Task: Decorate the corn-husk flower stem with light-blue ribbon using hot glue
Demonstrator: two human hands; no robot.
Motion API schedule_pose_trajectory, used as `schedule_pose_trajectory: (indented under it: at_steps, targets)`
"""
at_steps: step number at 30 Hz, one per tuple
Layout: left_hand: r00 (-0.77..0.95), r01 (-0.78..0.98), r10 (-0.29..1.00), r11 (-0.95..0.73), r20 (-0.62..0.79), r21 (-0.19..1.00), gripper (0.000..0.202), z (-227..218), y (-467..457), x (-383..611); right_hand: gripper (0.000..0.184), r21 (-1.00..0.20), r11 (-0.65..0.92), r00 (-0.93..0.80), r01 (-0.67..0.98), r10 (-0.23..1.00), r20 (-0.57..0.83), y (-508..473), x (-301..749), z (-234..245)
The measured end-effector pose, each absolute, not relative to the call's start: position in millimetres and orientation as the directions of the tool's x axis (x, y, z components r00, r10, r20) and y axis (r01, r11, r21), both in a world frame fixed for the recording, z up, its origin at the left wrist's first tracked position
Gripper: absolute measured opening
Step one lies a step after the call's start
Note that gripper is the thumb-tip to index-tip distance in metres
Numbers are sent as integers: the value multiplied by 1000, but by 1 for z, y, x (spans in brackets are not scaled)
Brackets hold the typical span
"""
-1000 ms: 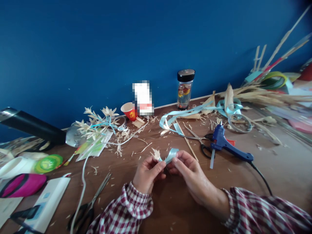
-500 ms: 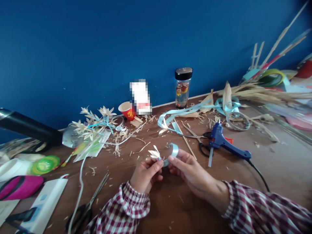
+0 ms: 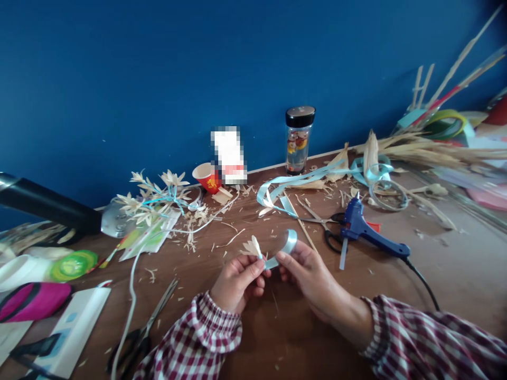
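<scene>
My left hand (image 3: pixel 240 278) pinches the base of a small pale flower (image 3: pixel 252 247), whose petals look like dried husk. A light blue ribbon (image 3: pixel 290 242) runs from that base to my right hand (image 3: pixel 311 277), which is closed on it between thumb and fingers. The ribbon's other end curls up above my right fingers. Beyond my hands, a second husk flower (image 3: pixel 267 203) lies beside a longer loop of blue ribbon (image 3: pixel 273 186). To the right of my right hand lie a blue glue gun (image 3: pixel 356 227) and a pair of scissors (image 3: pixel 325 228).
More scissors (image 3: pixel 152 316) lie at left by a white cord (image 3: pixel 130 295). Finished-looking husk flowers (image 3: pixel 158 198), a red paper cup (image 3: pixel 207 178) and a lidded bottle (image 3: pixel 299 141) stand along the blue wall. Dried husks (image 3: pixel 431 150) heap at right; scraps litter the brown table.
My right hand has moved slightly to the right, drawing the ribbon straighter between my hands. The flower has turned a little in my left fingers.
</scene>
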State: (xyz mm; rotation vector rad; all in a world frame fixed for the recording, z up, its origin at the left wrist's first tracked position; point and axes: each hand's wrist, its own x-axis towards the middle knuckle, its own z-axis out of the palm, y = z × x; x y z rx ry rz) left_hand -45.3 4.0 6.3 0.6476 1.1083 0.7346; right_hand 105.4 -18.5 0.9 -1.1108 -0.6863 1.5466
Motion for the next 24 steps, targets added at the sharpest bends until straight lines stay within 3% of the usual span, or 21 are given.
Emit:
schedule_pose_trajectory:
  at_steps: [12, 24]
  targets:
    - [236, -64, 871, 456, -430, 888, 33, -1, 5, -50, 24, -901, -239, -17, -362, 968, -250, -22, 103, 1]
    - [119, -71, 889, 452, -443, 889, 34, -5, 6, -50, 20, -908, -251, 21, -335, 962, -274, -22, 103, 1]
